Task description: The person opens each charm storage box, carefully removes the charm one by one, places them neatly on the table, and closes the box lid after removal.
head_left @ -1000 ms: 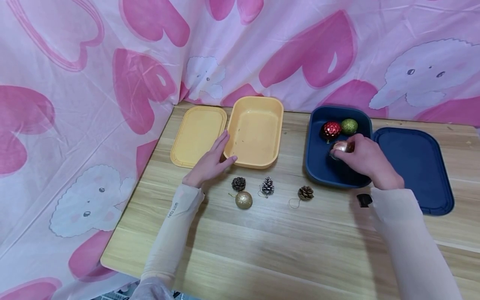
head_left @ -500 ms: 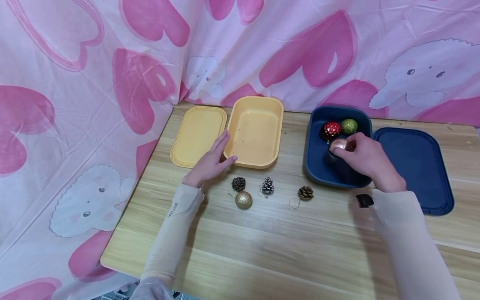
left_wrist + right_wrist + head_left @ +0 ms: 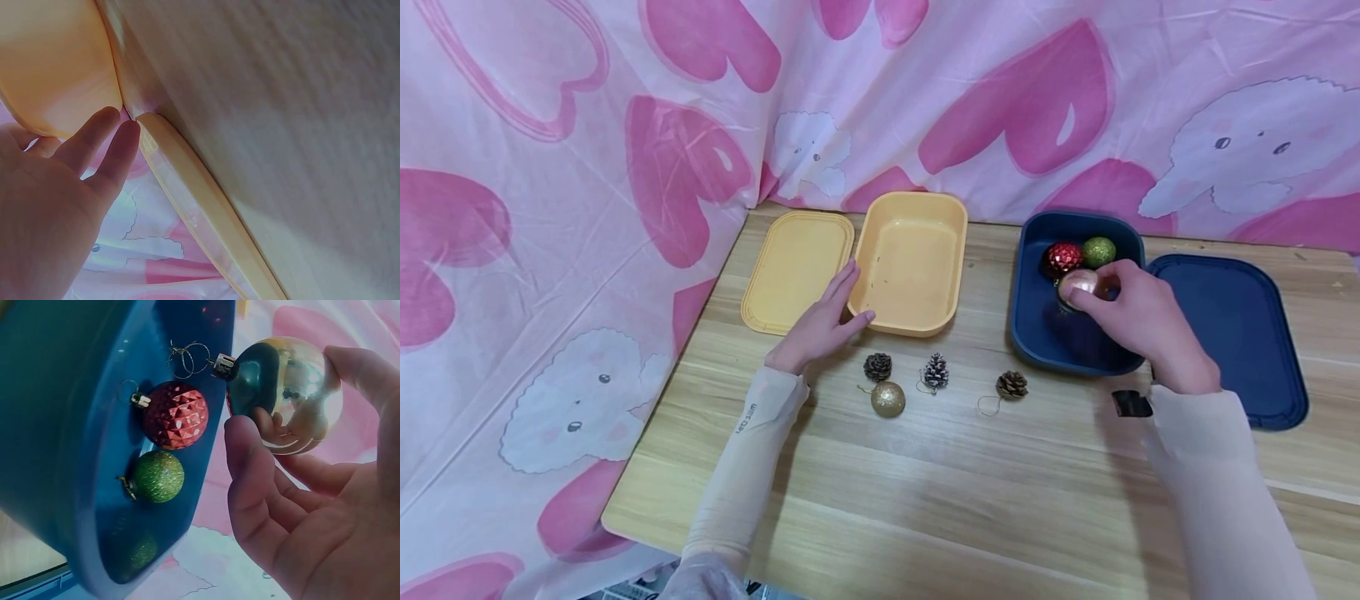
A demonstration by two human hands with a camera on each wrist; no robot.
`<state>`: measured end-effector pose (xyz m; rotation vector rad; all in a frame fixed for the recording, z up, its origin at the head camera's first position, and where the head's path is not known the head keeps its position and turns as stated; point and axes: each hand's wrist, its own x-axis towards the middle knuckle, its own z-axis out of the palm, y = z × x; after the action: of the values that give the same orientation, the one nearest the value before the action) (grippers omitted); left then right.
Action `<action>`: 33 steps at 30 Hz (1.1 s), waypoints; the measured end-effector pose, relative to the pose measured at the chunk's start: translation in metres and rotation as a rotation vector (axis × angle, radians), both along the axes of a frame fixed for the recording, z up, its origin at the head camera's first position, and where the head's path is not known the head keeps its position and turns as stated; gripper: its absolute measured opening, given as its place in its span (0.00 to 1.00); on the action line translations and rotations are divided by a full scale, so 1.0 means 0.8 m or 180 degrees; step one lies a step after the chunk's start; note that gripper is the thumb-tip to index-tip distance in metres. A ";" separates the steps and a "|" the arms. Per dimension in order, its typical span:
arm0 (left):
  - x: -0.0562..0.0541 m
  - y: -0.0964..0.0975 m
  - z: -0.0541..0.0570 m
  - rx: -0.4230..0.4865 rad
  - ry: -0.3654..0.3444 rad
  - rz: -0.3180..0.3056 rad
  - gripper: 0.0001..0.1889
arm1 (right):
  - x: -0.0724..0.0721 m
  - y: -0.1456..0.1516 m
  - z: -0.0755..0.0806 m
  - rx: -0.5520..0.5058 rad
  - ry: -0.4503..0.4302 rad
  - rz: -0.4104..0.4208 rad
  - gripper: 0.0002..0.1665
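My right hand (image 3: 1138, 321) pinches a shiny gold Christmas ball (image 3: 290, 394) between thumb and fingers, over the dark blue box (image 3: 1037, 333). In the right wrist view its silver cap and thin loop point toward the box. Inside that box lie a red faceted ball (image 3: 1063, 260) and a green glitter ball (image 3: 1099, 252), side by side at the far end. My left hand (image 3: 820, 325) has its fingers extended along the near left side of the yellow box (image 3: 910, 321), which has only small dark specks inside. The left wrist view shows fingertips (image 3: 128, 131) near the yellow lid's edge.
The yellow lid (image 3: 797, 271) lies left of its box, the blue lid (image 3: 1232, 333) right of the blue one. Nearer me are a dark pine cone (image 3: 877, 367), a gold glitter ball (image 3: 888, 400), a frosted pine cone (image 3: 936, 372) and a brown pine cone (image 3: 1012, 385). A patterned curtain (image 3: 1015, 108) hangs behind.
The right hand has shifted slightly and its wrist has moved a little right and toward me, with the gold ball still pinched over the blue box. The left hand has stayed in place.
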<state>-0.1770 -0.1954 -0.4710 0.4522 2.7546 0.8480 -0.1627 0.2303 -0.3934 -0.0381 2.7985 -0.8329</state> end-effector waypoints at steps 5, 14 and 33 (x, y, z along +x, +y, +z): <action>-0.001 0.000 0.000 -0.0004 -0.0004 -0.0005 0.44 | 0.004 -0.003 0.004 -0.0078 0.0073 -0.0016 0.46; -0.002 0.001 -0.001 -0.0013 -0.0006 -0.0015 0.44 | 0.011 -0.007 0.005 -0.0211 0.0191 -0.0058 0.44; 0.000 0.000 -0.002 0.0028 0.0000 0.0014 0.44 | 0.031 -0.033 0.029 -0.0493 0.0527 -0.0038 0.37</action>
<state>-0.1773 -0.1954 -0.4724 0.4479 2.7540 0.8612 -0.1378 0.2036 -0.3705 -0.1209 2.8812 -1.0953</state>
